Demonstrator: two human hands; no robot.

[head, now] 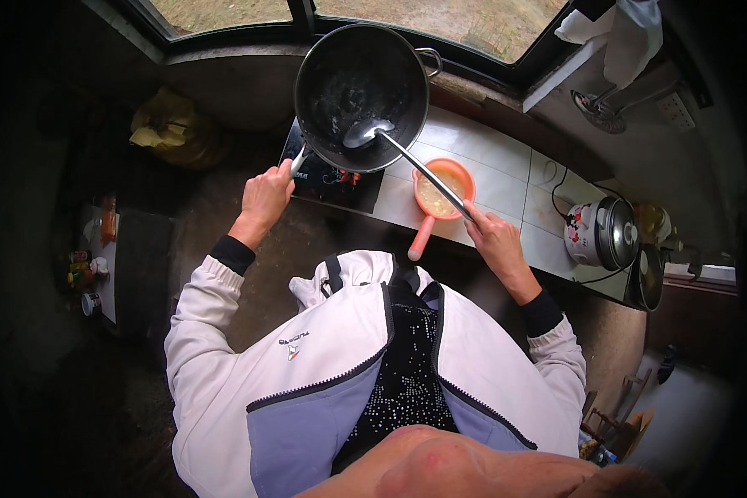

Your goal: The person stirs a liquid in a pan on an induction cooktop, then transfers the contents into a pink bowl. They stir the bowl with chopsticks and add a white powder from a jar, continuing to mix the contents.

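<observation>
My left hand point(266, 202) grips the pale handle point(298, 160) of a dark wok point(348, 81). Some wet traces shine on the wok's inner wall, and I cannot tell whether its base touches the black cooktop point(336, 187) under it. In my right hand point(495, 239) is the end of a long-handled metal cooking spoon point(420, 165). The spoon's head lies inside the wok near its front side. Below the spoon's handle, an orange plastic dipper point(450, 164) stands on the tiled counter, its own handle jutting over the edge. Cloudy liquid with pale bits fills part of it.
A floral rice cooker point(582, 233) with a cord stands on the tiled counter point(492, 143) at right, beside a dark pan point(647, 280). Windows point(448, 25) run behind the wok. A yellowish sack point(171, 127) sits at left, and a small table point(113, 274) holds jars.
</observation>
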